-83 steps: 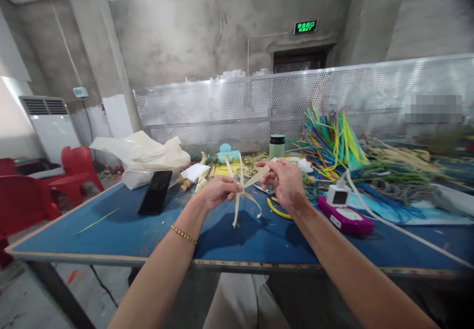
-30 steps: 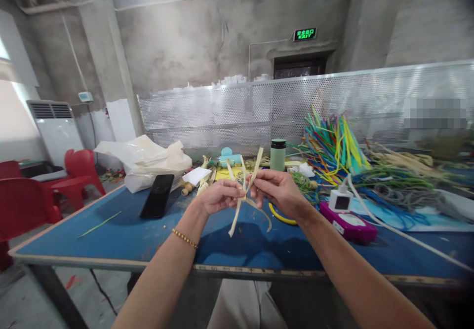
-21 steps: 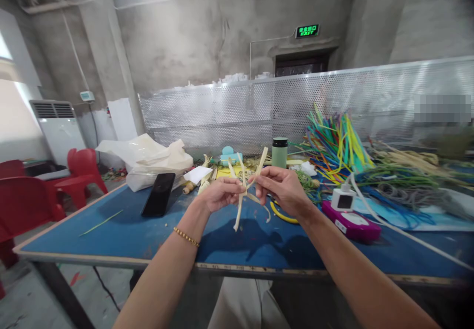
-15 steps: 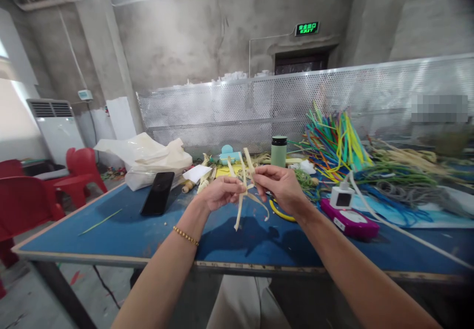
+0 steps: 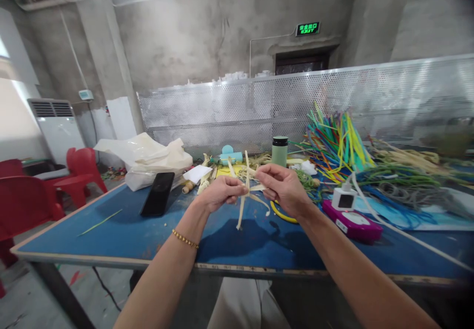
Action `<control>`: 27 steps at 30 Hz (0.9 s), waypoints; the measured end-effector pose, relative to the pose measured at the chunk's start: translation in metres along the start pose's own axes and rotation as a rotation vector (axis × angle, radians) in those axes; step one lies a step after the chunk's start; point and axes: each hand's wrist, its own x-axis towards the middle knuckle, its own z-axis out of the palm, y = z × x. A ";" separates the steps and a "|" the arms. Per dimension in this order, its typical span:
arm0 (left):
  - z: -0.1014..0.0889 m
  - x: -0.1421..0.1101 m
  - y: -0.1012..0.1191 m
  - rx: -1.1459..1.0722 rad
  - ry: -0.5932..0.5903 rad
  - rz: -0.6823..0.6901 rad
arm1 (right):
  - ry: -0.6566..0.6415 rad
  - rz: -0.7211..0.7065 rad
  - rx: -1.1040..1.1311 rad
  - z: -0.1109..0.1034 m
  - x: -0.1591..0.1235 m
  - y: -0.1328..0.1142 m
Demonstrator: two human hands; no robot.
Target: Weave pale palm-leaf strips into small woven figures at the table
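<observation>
Several pale, flat plant-fibre strips (image 5: 241, 211) cross each other in the air above the blue table (image 5: 144, 242). My left hand (image 5: 221, 192) pinches them at the crossing point between thumb and forefinger. One strip end hangs down and another curves off to the lower right. My right hand (image 5: 279, 183) is closed on a strip that runs to the right from the crossing, close beside my left hand. Other ends of the strips stick up behind my fingers. The exact weave at the crossing is partly hidden by my left thumb.
On the left lie a black phone (image 5: 157, 194) and a white plastic bag (image 5: 155, 159). Behind my hands stands a green bottle (image 5: 279, 152). To the right are a purple power strip (image 5: 351, 220), coloured strips (image 5: 340, 141) and green cords (image 5: 400, 173).
My right hand has shifted its strip from an upright position down to a nearly level one pointing right. My left hand keeps its pinch on the crossing.
</observation>
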 end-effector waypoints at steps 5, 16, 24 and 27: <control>0.000 -0.004 0.004 -0.041 -0.051 0.035 | -0.081 -0.066 -0.393 -0.002 0.001 0.001; -0.001 -0.003 0.003 -0.106 -0.093 0.042 | -0.068 -0.079 -0.460 -0.003 0.002 0.003; -0.001 -0.003 0.002 -0.073 -0.090 0.034 | -0.037 -0.092 -0.530 -0.005 0.002 0.001; -0.001 -0.003 0.002 -0.065 -0.083 0.029 | -0.029 -0.095 -0.534 -0.006 0.002 0.003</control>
